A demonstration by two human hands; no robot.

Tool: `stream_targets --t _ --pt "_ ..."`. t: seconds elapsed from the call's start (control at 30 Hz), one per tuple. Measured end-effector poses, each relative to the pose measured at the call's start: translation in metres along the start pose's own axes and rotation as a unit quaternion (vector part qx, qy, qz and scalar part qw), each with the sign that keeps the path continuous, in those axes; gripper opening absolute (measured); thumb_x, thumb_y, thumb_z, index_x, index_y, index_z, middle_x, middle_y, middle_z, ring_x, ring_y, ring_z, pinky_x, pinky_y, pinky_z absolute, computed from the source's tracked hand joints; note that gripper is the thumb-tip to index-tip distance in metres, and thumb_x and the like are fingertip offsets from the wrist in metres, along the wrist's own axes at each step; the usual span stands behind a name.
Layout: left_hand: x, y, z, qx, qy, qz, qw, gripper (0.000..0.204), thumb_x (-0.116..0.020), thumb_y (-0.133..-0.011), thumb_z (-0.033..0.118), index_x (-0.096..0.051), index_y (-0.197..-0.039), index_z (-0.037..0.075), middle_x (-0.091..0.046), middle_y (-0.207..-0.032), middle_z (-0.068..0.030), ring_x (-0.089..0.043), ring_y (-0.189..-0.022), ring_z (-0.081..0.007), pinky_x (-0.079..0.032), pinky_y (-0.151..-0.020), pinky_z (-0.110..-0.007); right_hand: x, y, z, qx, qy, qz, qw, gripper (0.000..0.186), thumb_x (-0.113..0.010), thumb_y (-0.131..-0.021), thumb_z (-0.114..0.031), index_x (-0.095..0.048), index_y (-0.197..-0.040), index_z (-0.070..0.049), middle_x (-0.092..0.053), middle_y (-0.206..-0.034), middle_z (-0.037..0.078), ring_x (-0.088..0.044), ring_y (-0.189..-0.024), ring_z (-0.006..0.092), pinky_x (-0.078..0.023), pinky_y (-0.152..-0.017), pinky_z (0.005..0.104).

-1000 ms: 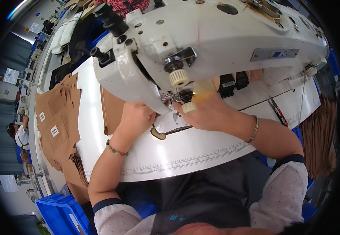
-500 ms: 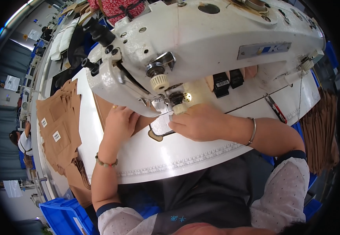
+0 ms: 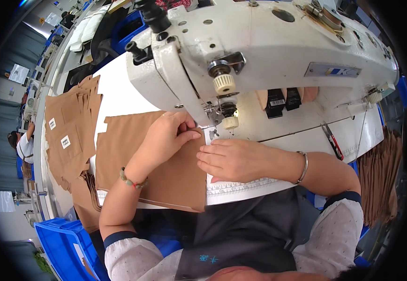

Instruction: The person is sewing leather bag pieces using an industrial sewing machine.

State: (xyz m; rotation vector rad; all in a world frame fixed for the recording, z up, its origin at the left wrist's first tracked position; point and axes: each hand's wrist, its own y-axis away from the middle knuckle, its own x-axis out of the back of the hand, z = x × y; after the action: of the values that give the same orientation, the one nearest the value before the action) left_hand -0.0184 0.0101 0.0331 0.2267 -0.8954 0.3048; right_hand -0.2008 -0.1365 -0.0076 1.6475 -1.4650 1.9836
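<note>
A brown fabric panel lies flat on the white sewing table, its near edge hanging over the table's front. Thumb and fingers of my left hand pinch the panel close to its far right corner, just in front of the needle area of the white sewing machine. My right hand rests on the table with fingers stretched toward the panel's right edge, holding nothing. Whether its fingertips touch the cloth is hard to tell. The needle itself is mostly hidden by the machine's head and tension knobs.
Brown pieces with white labels lie stacked at left, above a blue crate. More brown pieces hang at right. Red-handled snips and black label bundles lie under the machine arm. Another person sits far left.
The panel, mostly hidden behind my left hand and the machine head before, now lies spread toward me. My right hand has left the needle area and come nearer, its fingers straighter.
</note>
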Motion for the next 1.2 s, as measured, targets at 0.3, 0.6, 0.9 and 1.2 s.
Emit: stream_targets --t 0.3,0.6,0.9,1.2 --pt "-0.015 -0.011 0.0 -0.009 0.239 0.021 0.971 0.012 -0.078 -0.087 0.008 -0.069 -0.088 0.0 -0.067 -0.075 -0.0023 -0.052 -0.063 -0.0074 -0.044 -0.06 -0.025 -0.003 0.003 0.005 0.075 0.139 0.104 0.982 0.019 -0.065 -0.066 -0.015 -0.064 -0.079 -0.001 -0.06 -0.078 0.006 -0.059 -0.075 0.019 -0.049 -0.063 0.0291" --pt "-0.014 -0.02 -0.003 0.012 0.154 0.052 0.987 0.018 -0.083 -0.086 0.018 -0.076 -0.094 0.003 -0.07 -0.076 0.0003 -0.055 -0.067 -0.0069 -0.048 -0.061 -0.027 -0.007 0.008 0.006 0.007 0.101 0.086 0.991 0.013 -0.064 -0.068 -0.014 -0.059 -0.075 -0.004 -0.056 -0.072 0.003 -0.056 -0.066 0.0146 -0.045 -0.052 0.0265" --pt "-0.009 -0.022 0.018 0.059 0.093 0.077 0.991 0.023 -0.083 -0.083 0.023 -0.072 -0.086 0.003 -0.064 -0.071 0.001 -0.053 -0.065 -0.0091 -0.046 -0.059 -0.028 -0.003 0.007 0.007 -0.006 0.083 0.087 0.993 0.012 -0.065 -0.071 -0.012 -0.06 -0.079 -0.004 -0.061 -0.08 0.006 -0.063 -0.074 0.0172 -0.052 -0.058 0.028" --pt "-0.008 -0.038 0.007 -0.038 0.102 0.115 0.987 0.027 -0.079 -0.075 0.007 -0.074 -0.1 0.003 -0.073 -0.087 -0.0131 -0.07 -0.078 -0.0257 -0.056 -0.072 -0.036 -0.002 0.006 0.015 -0.013 0.077 0.082 0.994 0.011 -0.065 -0.073 -0.01 -0.06 -0.081 -0.004 -0.062 -0.083 0.007 -0.064 -0.075 0.0192 -0.055 -0.061 0.0296"
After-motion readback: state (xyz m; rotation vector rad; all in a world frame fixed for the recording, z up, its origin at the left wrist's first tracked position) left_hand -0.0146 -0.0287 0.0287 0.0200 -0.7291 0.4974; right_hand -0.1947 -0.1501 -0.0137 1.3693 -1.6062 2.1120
